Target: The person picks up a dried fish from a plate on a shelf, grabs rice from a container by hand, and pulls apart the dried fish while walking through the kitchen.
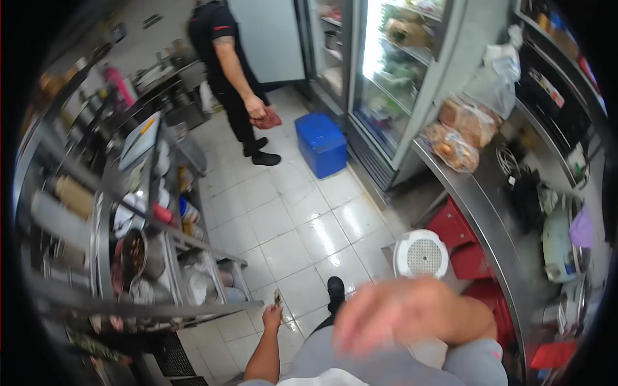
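Note:
My left hand (272,316) is low over the tiled floor, near the end of the metal shelving. Its fingers are closed round a small, pale and dark object (277,298) whose kind I cannot make out. Close to the camera, my right hand (393,315) is raised in front of my chest. Motion smears its fingers, and I see nothing plainly in them. My grey shirt (354,365) lies below it, and a dark shoe (335,291) shows on the floor between the hands.
A person in black (222,71) stands ahead holding a dark red cloth-like item. A blue bin (321,145) is beside the glass-door fridge (393,83). A white stool (421,254) stands by the right-hand steel counter (473,209), which bears bagged bread (454,148). Shelving with pots (135,251) lines the left.

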`<action>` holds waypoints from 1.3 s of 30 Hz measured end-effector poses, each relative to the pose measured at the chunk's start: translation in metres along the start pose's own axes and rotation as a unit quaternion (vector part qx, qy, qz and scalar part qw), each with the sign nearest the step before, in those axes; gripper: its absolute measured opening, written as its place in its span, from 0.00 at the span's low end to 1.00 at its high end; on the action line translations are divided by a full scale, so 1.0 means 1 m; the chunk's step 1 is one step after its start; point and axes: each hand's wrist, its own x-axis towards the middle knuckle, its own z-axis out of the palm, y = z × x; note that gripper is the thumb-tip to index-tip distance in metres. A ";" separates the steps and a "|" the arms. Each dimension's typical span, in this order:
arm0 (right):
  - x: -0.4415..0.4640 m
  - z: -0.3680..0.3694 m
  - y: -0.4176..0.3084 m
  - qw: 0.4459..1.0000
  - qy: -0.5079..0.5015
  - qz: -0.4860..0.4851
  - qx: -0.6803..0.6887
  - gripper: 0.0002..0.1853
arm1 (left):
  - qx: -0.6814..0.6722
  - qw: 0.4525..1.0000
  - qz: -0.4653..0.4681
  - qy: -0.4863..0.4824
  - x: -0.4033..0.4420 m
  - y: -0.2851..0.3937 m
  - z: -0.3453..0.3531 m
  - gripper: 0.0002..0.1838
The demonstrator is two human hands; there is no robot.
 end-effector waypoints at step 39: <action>0.237 -0.390 0.673 0.684 -0.271 0.667 0.114 0.37 | -0.246 0.737 -0.378 0.503 0.093 0.202 0.006 0.15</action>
